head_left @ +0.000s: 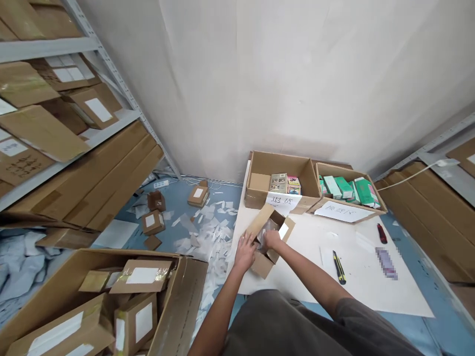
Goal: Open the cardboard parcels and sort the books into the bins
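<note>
A small open cardboard box [262,266] stands on the white tabletop before me, its flaps spread. My left hand [245,251] is at its left side, with the fingers on the cardboard edge. My right hand [272,239] reaches in over the right side with its fingers curled. Crumpled clear plastic [262,236] shows beside those fingers. What they hold is hidden. Behind stand a larger carton [256,198] with a few small printed packs [278,183] and another carton [365,216] with several green and white packs [344,188]; both bear handwritten paper signs.
A yellow-black box cutter [339,267] and a red cutter [382,233] lie on the table [297,277] at right. A big carton [185,301] of sealed parcels stands lower left. Paper scraps [211,242] and small boxes [153,222] litter the blue floor. Loaded shelves [122,116] flank the left.
</note>
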`<state>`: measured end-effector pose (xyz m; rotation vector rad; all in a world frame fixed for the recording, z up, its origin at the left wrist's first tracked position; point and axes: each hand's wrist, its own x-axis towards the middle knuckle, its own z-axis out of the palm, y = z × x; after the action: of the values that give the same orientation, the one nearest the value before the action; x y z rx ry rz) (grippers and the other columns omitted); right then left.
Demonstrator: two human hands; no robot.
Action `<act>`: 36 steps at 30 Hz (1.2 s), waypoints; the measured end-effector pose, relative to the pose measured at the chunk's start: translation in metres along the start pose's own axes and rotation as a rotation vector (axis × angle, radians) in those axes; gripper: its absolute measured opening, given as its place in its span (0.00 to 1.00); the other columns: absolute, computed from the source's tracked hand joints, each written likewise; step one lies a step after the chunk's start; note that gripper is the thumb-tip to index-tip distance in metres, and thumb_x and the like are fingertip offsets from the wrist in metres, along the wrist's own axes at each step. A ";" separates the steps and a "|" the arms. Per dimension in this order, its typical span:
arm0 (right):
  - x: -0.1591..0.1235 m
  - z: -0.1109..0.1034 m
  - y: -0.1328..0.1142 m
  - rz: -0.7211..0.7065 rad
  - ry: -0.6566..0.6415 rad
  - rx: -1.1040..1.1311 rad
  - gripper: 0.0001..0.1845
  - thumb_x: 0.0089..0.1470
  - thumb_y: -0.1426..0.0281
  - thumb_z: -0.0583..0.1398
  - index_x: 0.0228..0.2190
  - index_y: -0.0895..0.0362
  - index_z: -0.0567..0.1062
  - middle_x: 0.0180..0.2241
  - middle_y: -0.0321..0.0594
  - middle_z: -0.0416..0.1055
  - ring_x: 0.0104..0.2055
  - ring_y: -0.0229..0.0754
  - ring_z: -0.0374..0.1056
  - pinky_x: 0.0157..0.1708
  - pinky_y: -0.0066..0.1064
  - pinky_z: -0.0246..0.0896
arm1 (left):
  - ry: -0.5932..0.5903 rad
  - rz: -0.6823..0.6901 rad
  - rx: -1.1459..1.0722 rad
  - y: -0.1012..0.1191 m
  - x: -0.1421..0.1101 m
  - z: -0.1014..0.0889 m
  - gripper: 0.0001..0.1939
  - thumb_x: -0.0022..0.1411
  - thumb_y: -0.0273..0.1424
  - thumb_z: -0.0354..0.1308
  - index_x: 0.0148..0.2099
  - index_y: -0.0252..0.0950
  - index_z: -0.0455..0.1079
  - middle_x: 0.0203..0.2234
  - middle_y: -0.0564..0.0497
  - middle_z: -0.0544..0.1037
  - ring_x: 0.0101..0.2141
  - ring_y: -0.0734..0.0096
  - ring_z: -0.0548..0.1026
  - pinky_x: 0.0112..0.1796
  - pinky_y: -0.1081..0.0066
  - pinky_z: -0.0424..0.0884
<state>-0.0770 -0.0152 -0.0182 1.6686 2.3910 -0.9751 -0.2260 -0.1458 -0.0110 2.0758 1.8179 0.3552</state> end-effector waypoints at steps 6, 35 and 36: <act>-0.071 -0.026 0.060 0.008 -0.060 -0.162 0.19 0.44 0.51 0.72 0.28 0.53 0.82 0.38 0.54 0.80 0.52 0.65 0.73 0.56 0.50 0.61 | -0.139 -0.095 0.041 -0.008 0.020 0.004 0.31 0.47 0.22 0.72 0.55 0.43 0.75 0.70 0.41 0.59 0.68 0.37 0.55 0.61 0.44 0.61; -0.173 -0.065 0.172 -0.038 0.475 0.104 0.06 0.53 0.75 0.66 0.34 0.54 0.82 0.74 0.34 0.45 0.72 0.55 0.52 0.61 0.41 0.62 | 0.292 0.192 0.035 0.113 0.041 0.020 0.11 0.68 0.30 0.55 0.46 0.42 0.78 0.62 0.42 0.70 0.61 0.52 0.70 0.58 0.53 0.72; -0.184 -0.072 0.189 -0.042 0.510 0.101 0.06 0.53 0.76 0.66 0.34 0.54 0.82 0.74 0.34 0.45 0.72 0.56 0.52 0.61 0.42 0.62 | 0.305 0.208 0.033 0.134 0.046 0.022 0.10 0.68 0.30 0.54 0.45 0.42 0.78 0.62 0.42 0.70 0.60 0.53 0.70 0.58 0.53 0.72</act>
<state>0.1824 -0.0884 0.0258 2.1281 2.7239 -0.7545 -0.0900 -0.1174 0.0236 2.3464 1.7784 0.7382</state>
